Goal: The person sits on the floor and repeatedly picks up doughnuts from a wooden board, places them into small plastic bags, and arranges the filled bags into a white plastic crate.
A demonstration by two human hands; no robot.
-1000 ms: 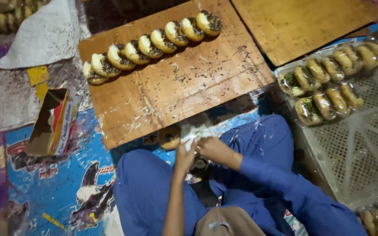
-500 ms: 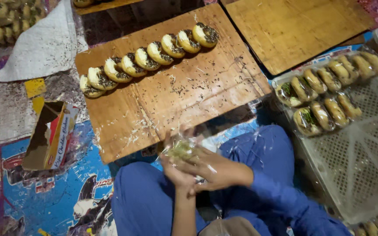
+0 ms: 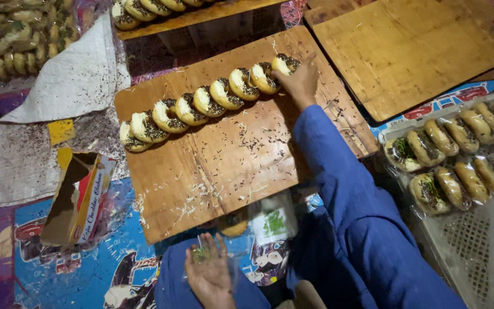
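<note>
Right hand [image 3: 301, 80] pinched the end doughnut [image 3: 286, 64] on the wooden board [image 3: 230, 160]; left hand [image 3: 208, 272] lay spread, palm up, holding a clear bag [image 3: 270, 223].

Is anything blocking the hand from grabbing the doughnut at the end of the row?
No, nothing visible is in the way. The right hand is already on the last doughnut of the row on the wooden board. The left hand is down near the lap, palm up under a clear plastic bag, apart from the row.
</note>
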